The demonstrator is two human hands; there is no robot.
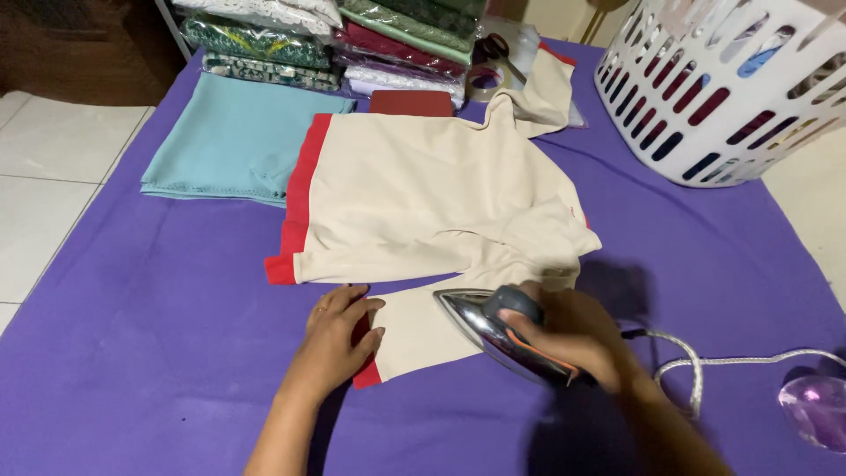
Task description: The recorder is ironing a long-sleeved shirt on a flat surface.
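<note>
A purple cloth (176,353) covers the whole counter, with a white laundry basket (731,88) at the far right corner, a folded teal fabric (220,141) at the far left, and a cream shirt with red trim (423,194) spread flat in the middle. The right hand (582,339) is clenched round the handle of a silver iron (493,330), its soleplate resting on the near sleeve. The left hand (339,330) lies open, fingers flat, pinning that sleeve's red cuff (366,370).

You're in a home, ironing on a purple cloth (159,335) spread over the tiled floor (44,176). A white laundry basket (705,132) sits at your right, stacked bagged fabrics (352,40) and folded teal cloth (225,137) lie ahead.
</note>
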